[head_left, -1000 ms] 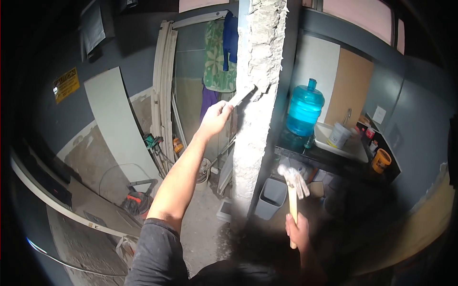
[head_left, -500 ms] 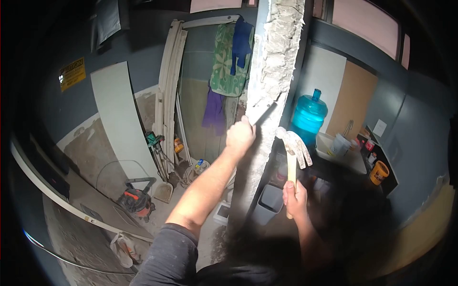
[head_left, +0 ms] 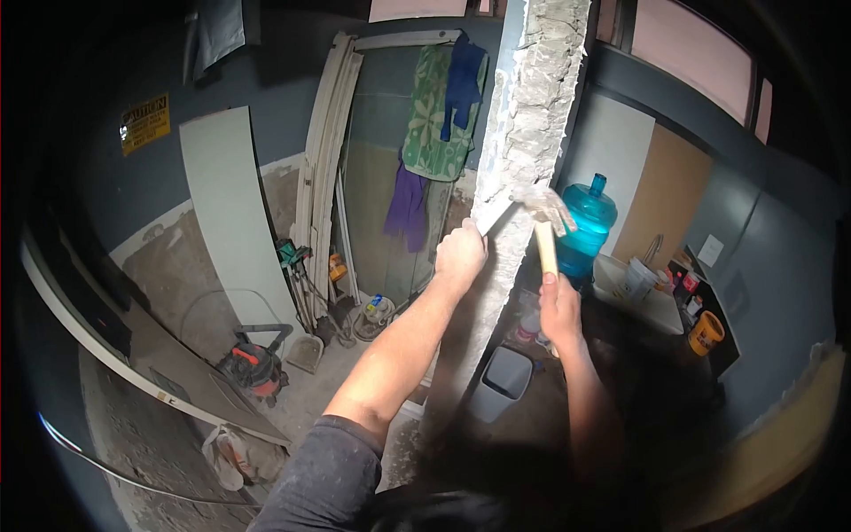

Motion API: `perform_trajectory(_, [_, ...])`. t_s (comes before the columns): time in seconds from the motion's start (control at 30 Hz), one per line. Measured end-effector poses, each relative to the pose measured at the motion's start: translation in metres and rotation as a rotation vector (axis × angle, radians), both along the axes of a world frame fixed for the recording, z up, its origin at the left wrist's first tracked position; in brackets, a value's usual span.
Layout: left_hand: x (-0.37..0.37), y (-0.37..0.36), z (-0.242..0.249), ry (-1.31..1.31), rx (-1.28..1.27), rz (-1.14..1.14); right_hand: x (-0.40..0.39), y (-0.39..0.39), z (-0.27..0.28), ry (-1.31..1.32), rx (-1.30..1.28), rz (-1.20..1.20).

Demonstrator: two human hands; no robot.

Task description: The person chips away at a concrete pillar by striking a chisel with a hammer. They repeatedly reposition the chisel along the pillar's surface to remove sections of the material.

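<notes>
A rough, chipped wall edge (head_left: 539, 106) runs upright through the middle of the view. My left hand (head_left: 462, 255) is wrapped round a flat metal tool (head_left: 496, 214), whose far end lies against the chipped face. In my right hand (head_left: 560, 306) is the wooden handle of a claw hammer (head_left: 548, 248). The hammer's head is at the tool's far end, over the wall edge; whether the two touch cannot be made out.
A blue water bottle (head_left: 587, 222) and a sink (head_left: 612, 277) are on the right. Below them stands a grey bin (head_left: 503, 383). Leaning boards (head_left: 232, 213), a vacuum cleaner (head_left: 254, 363) and hanging cloths (head_left: 441, 124) are on the left.
The hammer has moved up, its head now at the metal tool's far end instead of below and right of it. My right hand has risen with it. The whole view has shifted slightly.
</notes>
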State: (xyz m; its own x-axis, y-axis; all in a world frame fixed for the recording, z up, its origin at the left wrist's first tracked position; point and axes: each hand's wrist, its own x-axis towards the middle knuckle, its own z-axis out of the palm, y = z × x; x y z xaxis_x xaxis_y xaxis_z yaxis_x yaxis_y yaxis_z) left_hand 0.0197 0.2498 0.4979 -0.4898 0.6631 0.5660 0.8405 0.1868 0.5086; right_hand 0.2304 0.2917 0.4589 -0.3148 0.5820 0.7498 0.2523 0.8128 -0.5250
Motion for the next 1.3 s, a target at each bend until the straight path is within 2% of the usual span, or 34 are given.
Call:
perform_trajectory(0.03, [-0.003, -0.002, -0.001, 0.008, -0.019, -0.006, 0.009, -0.009, 0.002, -0.061, -0.046, -0.12])
perform_trajectory(0.07, [-0.006, 0.0, 0.001, 0.007, -0.025, -0.005, 0.012, -0.011, 0.008, -0.063, -0.036, -0.116])
perform_trajectory(0.13, [-0.011, -0.003, 0.003, 0.032, -0.034, 0.003, 0.021, -0.024, 0.012, 0.223, -0.168, 0.084])
perform_trajectory(0.17, [-0.013, -0.003, 0.003, 0.041, -0.031, -0.001, 0.027, -0.03, 0.014, 0.308, -0.191, 0.226])
perform_trajectory(0.2, [-0.013, -0.002, 0.003, 0.048, -0.027, -0.005, 0.029, -0.039, 0.021, 0.312, -0.193, 0.223])
perform_trajectory(0.27, [-0.011, 0.0, 0.0, 0.047, -0.024, 0.002, 0.027, -0.052, 0.037, 0.432, 0.098, 0.458])
perform_trajectory(0.3, [-0.01, 0.002, -0.002, 0.042, -0.017, 0.014, 0.025, -0.058, 0.045, 0.443, 0.19, 0.494])
perform_trajectory(0.33, [-0.01, 0.004, -0.004, 0.044, -0.011, 0.017, 0.026, -0.066, 0.052, 0.425, 0.269, 0.504])
perform_trajectory(0.4, [-0.009, 0.006, -0.007, 0.046, 0.006, 0.032, 0.017, -0.047, 0.045, 0.334, 0.633, 0.324])
perform_trajectory(0.43, [-0.007, 0.005, -0.006, 0.04, 0.007, 0.044, 0.009, -0.034, 0.038, 0.34, 0.642, 0.327])
perform_trajectory(0.53, [-0.007, 0.001, -0.002, 0.046, 0.006, 0.033, -0.007, -0.008, 0.012, -0.075, 0.291, -0.045])
perform_trajectory(0.67, [-0.008, 0.001, 0.001, 0.036, -0.01, 0.043, -0.001, -0.028, 0.021, 0.0, 0.209, -0.007])
perform_trajectory(0.73, [-0.006, 0.0, 0.002, 0.036, -0.024, 0.038, 0.007, -0.051, 0.038, 0.146, 0.18, 0.119])
perform_trajectory(0.77, [-0.007, -0.002, 0.004, 0.033, -0.027, 0.042, 0.01, -0.055, 0.041, 0.193, 0.206, 0.171])
perform_trajectory(0.8, [-0.007, -0.003, 0.003, 0.03, -0.026, 0.05, 0.012, -0.052, 0.042, 0.211, 0.375, 0.209])
perform_trajectory(0.87, [-0.006, -0.002, 0.004, 0.037, -0.028, 0.049, 0.015, -0.055, 0.035, 0.238, 0.585, 0.124])
perform_trajectory(0.9, [-0.006, -0.001, 0.003, 0.026, -0.025, 0.05, 0.016, -0.054, 0.03, 0.144, 0.608, 0.04])
perform_trajectory(0.93, [-0.007, 0.0, 0.003, 0.024, -0.024, 0.052, 0.01, -0.05, 0.027, -0.277, 0.432, -0.292])
perform_trajectory(1.0, [-0.007, 0.0, 0.0, 0.053, 0.004, 0.041, -0.001, -0.026, 0.025, 0.153, 0.647, 0.118])
perform_trajectory(1.03, [-0.008, 0.004, -0.003, 0.054, -0.002, 0.047, -0.005, -0.019, 0.015, -0.005, 0.152, 0.009])
perform_trajectory(1.07, [-0.01, 0.008, -0.008, 0.086, 0.087, 0.048, -0.003, -0.008, 0.011, -0.109, 0.065, -0.031])
perform_trajectory(1.13, [-0.009, 0.006, -0.006, 0.101, 0.09, 0.07, 0.001, -0.023, 0.008, -0.068, 0.064, -0.053])
perform_trajectory(1.23, [-0.006, 0.002, -0.001, 0.027, -0.025, 0.038, 0.01, -0.047, 0.011, 0.114, 0.127, 0.059])
perform_trajectory(1.27, [-0.005, -0.001, 0.002, 0.022, -0.023, 0.044, 0.018, -0.049, 0.008, 0.072, 0.004, 0.095])
perform_trajectory(1.3, [-0.005, -0.002, 0.002, 0.016, -0.037, 0.042, 0.018, -0.049, 0.012, 0.139, 0.348, 0.098])
